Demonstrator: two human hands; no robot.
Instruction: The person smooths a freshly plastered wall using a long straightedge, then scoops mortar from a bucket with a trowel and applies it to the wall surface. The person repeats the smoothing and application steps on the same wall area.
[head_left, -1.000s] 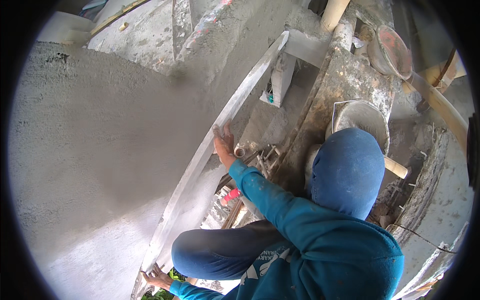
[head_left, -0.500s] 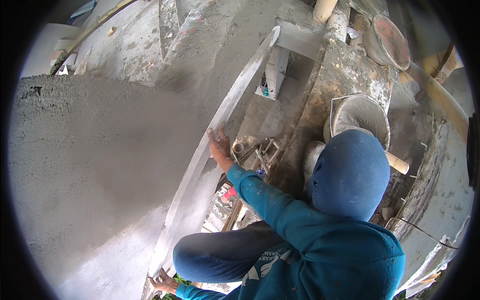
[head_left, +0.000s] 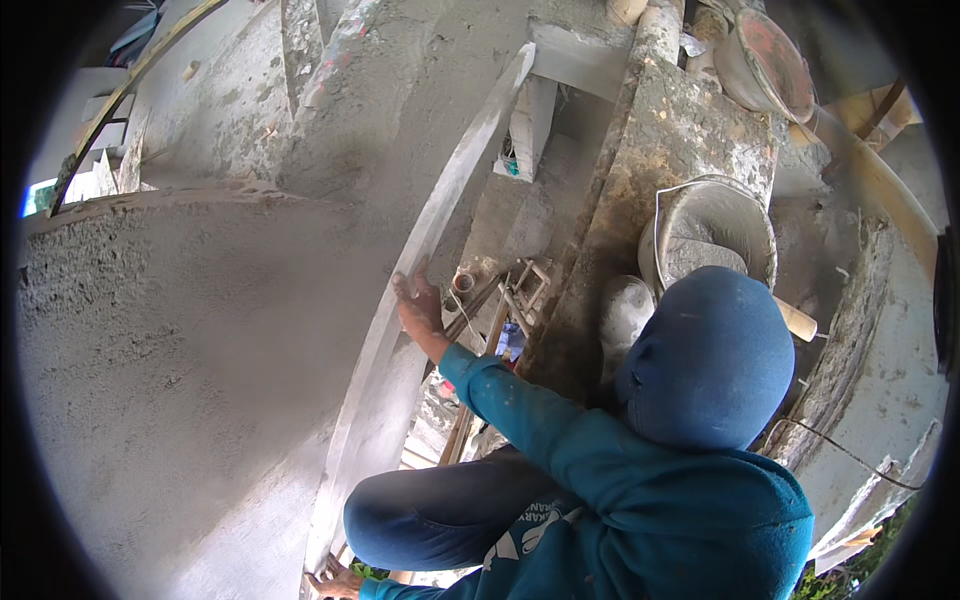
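Note:
A long, pale straightedge (head_left: 440, 200) runs diagonally along the side edge of a grey, freshly plastered wall (head_left: 230, 330). My right hand (head_left: 420, 312) holds it near mid-length, thumb and fingertips pressed on its face. Low in the picture, my left hand (head_left: 337, 580) grips the bar near its lower end, thumb and fingers closed at its edge. Part of that hand is cut off by the lower rim. The bar's upper end lies against a plastered corner. My knees come between the two arms and the bucket side.
On a mortar-stained plank (head_left: 685, 130) to the right stand a bucket (head_left: 655, 240) of wet mortar and a round basin (head_left: 725, 60). A wooden handle (head_left: 797, 320) sticks out beside the bucket. A bamboo pole (head_left: 870, 190) crosses the far right. Sticks (head_left: 525, 295) lie below the plank.
The view has tilted a little, so the bar's top sits farther left and its lower end farther right. Both hands stay on the straightedge.

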